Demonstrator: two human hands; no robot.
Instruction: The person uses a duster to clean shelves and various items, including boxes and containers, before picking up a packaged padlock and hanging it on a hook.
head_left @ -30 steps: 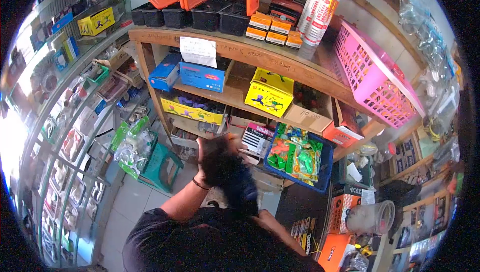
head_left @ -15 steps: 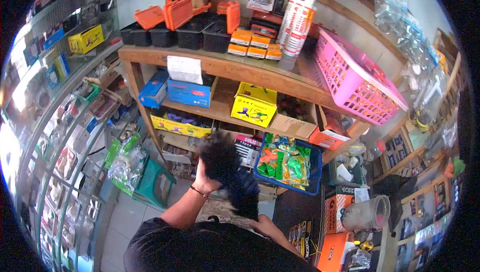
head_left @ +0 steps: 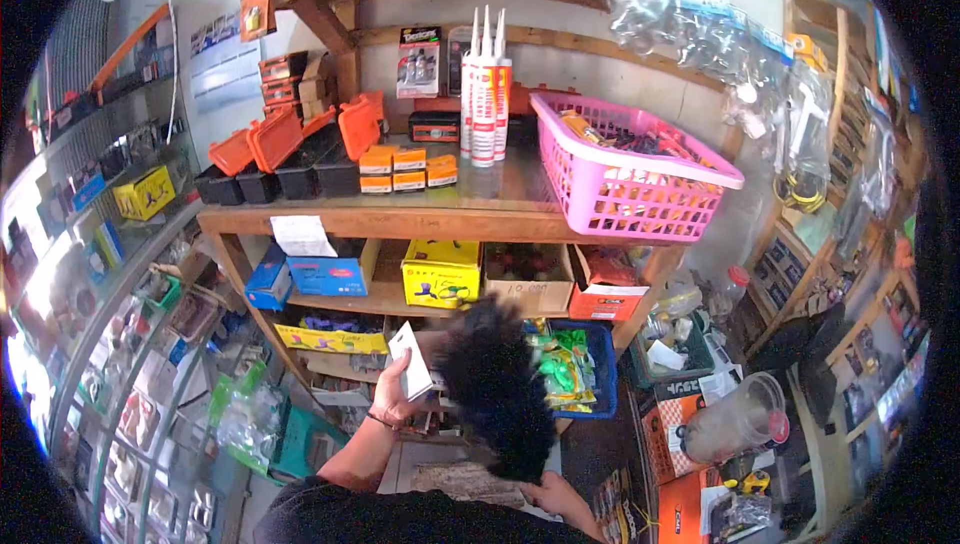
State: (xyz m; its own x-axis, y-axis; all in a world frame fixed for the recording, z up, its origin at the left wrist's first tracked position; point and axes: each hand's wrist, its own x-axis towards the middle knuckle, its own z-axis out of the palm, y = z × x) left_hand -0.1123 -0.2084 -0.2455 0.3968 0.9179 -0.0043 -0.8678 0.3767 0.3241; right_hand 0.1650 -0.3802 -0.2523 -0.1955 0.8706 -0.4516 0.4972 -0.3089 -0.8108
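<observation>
My left hand (head_left: 388,402) is raised in front of the lower shelves and holds a small flat white box (head_left: 411,364) upright. A band circles that wrist. Just right of it a dark shaggy mass (head_left: 497,394) hides part of the shelf front. My right hand (head_left: 551,492) is low at the bottom edge, beside a patterned mat or cloth (head_left: 462,480). Its fingers are partly hidden, so I cannot tell whether it holds anything.
A wooden shelf unit (head_left: 400,221) carries orange-lidded black cases (head_left: 290,159), sealant tubes (head_left: 484,89), a pink basket (head_left: 625,169), blue boxes (head_left: 325,274) and a yellow box (head_left: 440,274). A glass display case (head_left: 110,344) curves along the left. A clear plastic jug (head_left: 735,419) stands at right.
The view has tilted up and back, showing the top shelf. My left hand, earlier pressed on the dark mass, now holds a white box beside it. My right hand stays low.
</observation>
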